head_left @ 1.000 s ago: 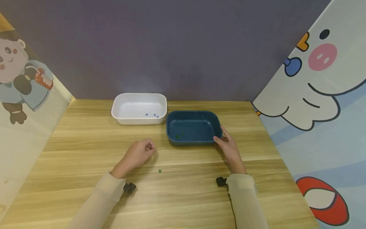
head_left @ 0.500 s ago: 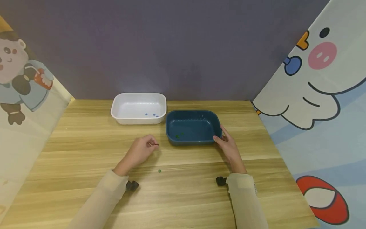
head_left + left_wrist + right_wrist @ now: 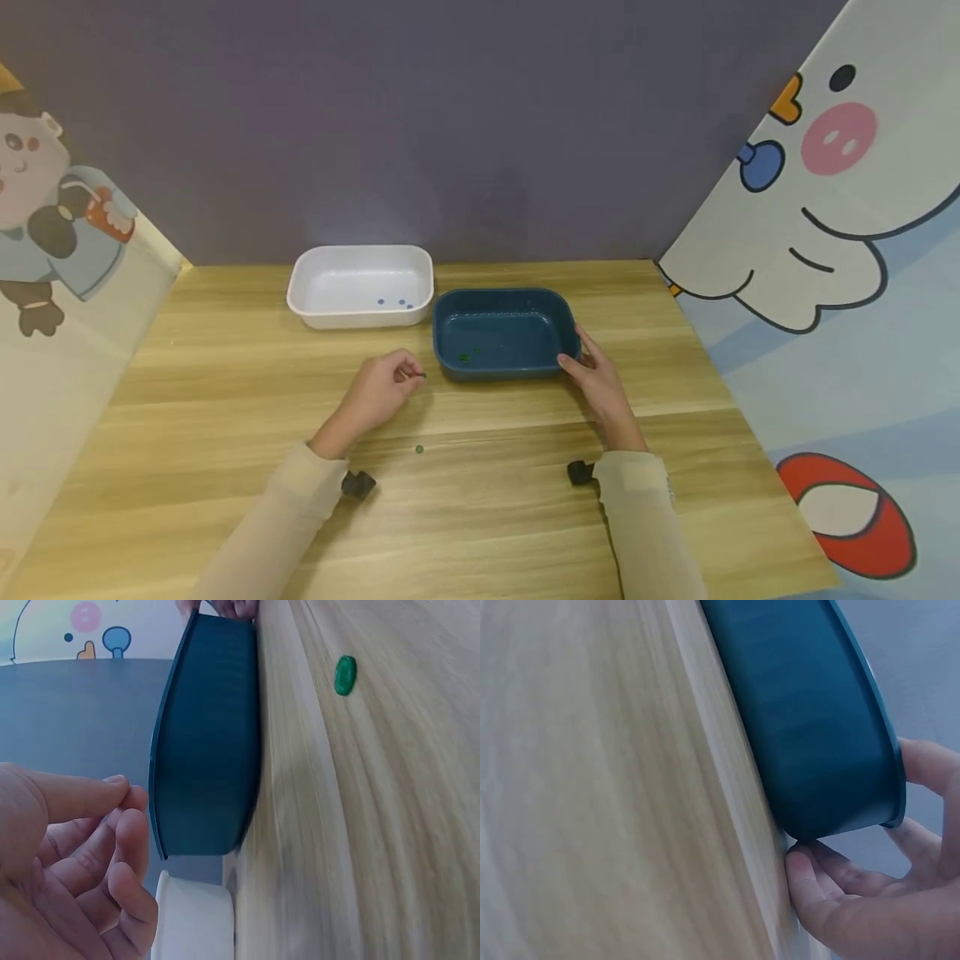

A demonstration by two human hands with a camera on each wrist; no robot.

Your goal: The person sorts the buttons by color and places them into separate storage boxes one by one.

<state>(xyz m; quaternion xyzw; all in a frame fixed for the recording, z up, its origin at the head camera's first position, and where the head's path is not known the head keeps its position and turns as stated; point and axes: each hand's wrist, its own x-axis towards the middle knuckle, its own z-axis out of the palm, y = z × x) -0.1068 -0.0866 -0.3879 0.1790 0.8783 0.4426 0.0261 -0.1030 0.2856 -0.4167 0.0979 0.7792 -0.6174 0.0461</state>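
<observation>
My left hand (image 3: 382, 387) is in front of the dark teal dish (image 3: 506, 373), left of its near corner. Thumb and index finger pinch a small dark piece (image 3: 423, 375), mostly covered by the fingertips; its kind cannot be made out. In the left wrist view the other fingers curl loosely below the pinch. My right hand (image 3: 600, 387) holds the dish's near right corner, thumb at the front rim and fingers along the side. Several small green pieces (image 3: 464, 357) lie inside the dish. On the table lies one green button (image 3: 345, 675), nearer to me than the left hand.
A white dish (image 3: 360, 319) stands behind the left hand, close beside the teal one, with several small blue pieces (image 3: 402, 302) in it. The wooden table (image 3: 487, 517) ends at a grey back panel (image 3: 480, 133). Cartoon-printed panels (image 3: 840, 250) flank both sides.
The left hand has moved right and slightly away from me toward the teal dish, and the small dark piece now shows at its fingertips. The right hand keeps its hold on the dish.
</observation>
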